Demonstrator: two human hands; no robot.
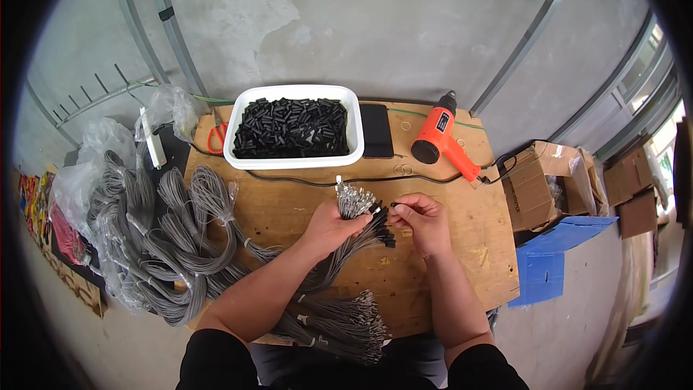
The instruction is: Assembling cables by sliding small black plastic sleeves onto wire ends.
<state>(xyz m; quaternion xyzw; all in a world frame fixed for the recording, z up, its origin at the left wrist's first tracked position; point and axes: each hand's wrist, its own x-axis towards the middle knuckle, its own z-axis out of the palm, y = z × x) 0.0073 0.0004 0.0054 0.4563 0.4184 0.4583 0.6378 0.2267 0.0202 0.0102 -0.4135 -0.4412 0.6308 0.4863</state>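
One white tub (292, 161) of black sleeves (291, 128)

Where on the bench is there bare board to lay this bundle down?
Bare board lies right of the right hand, below the heat gun. A smaller patch sits between the white tub and the left hand. The left edge is crowded with grey wire coils.

Bare tabletop (469, 245) right; cable bundles (166, 245) crowd left.

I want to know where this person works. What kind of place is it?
Probably a small workshop for making cables. A plywood worktable holds a white plastic tub of short black tubes, an orange heat gun, and bundles of grey wires.
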